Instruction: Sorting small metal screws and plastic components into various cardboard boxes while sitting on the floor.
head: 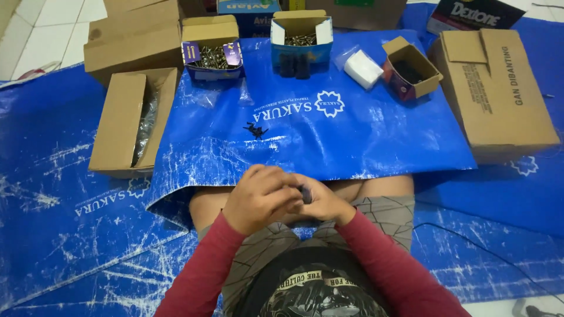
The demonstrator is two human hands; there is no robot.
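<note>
Left hand: my left hand (258, 196) curls over a small dark part (306, 194).
Right hand: my right hand (326, 202) pinches it too.
Place: six o'clock, over my lap.
Twelve o'clock: open boxes of screws (212, 57).

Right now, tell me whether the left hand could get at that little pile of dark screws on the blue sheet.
Probably yes. The dark screws lie in the open on the blue sheet ahead of the left hand, nothing between; but both hands are closed together around a small dark part.
</note>
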